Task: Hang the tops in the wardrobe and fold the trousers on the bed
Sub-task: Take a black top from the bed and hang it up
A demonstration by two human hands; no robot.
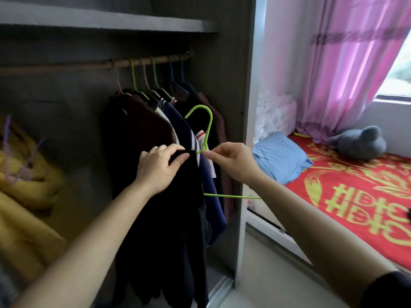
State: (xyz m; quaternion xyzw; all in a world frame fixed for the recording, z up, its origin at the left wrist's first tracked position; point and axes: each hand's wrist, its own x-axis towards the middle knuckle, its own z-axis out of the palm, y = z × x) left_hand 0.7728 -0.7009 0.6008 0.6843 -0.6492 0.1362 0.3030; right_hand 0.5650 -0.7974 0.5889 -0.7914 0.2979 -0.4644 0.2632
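Black top [169, 218] gripped by left hand [159, 168]; right hand [231, 162] pinches green hanger [208, 130].

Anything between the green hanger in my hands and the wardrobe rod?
Only the hung tops: their hangers fill the rod's right end, above the green hanger's hook. Bare rod shows left of the pink hanger, so that stretch looks the easier landing.

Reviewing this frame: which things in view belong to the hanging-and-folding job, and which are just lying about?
Job: left hand gripping the black top; right hand pinching the green hanger; wardrobe rail; tops already hung; bed.
Lying about: blue pillow; grey plush toy; pink curtain; yellow cloth.
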